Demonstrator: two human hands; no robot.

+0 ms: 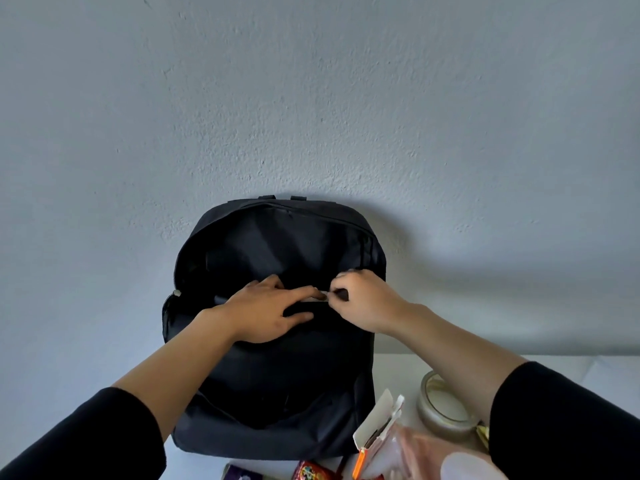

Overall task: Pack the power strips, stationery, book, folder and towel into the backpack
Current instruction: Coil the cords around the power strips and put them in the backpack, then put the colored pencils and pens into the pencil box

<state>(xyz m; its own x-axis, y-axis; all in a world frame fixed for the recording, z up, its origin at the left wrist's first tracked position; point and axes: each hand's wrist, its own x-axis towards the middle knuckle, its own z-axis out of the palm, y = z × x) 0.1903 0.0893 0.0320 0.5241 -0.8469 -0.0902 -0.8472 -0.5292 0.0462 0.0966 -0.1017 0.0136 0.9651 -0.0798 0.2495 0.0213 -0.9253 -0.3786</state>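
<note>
Head camera, close above, facing forward-down toward backpack (273, 323) against wall (311, 98).

Two black long sleeves come in from the bottom corners of the frame. The left sleeve (83, 441) fills the lower left and the right sleeve (568, 420) the lower right. Both are plain, matte dark fabric without print, each ending in a soft rounded edge partway along the forearm. Beyond these edges the forearms are uncovered up to the left grip (266, 310) and right grip (363, 303) at mid-frame.

Black backpack (277, 375); pale grey-blue wall (311, 98); black sleeves (568, 420); white table (398, 368); orange pen (358, 462).
</note>
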